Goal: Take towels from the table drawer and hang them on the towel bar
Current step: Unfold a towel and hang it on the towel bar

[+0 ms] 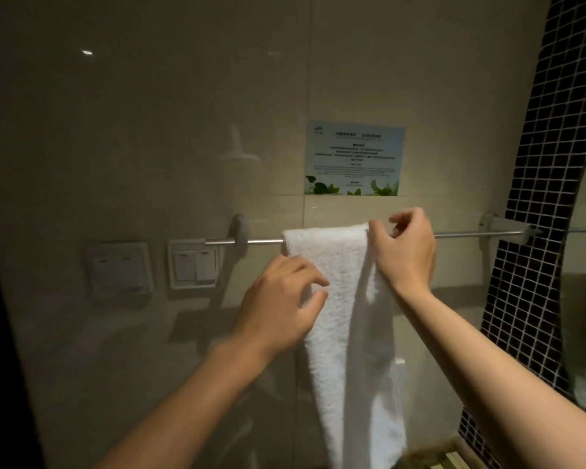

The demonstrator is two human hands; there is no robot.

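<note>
Pinching white towel (345, 299) edges, left hand (281, 301), right hand (407, 253), towel draped over towel bar (471, 234)

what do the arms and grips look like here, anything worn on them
Two human arms, both bare as far as the frame shows, with no sleeves in view. The left grip and right grip are bare hands without gloves. No watch, bracelet or ring is visible.

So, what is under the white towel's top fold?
The towel bar runs under the white towel. Only the bar's bare ends show on either side; the stretch beneath the fold is covered.
</note>
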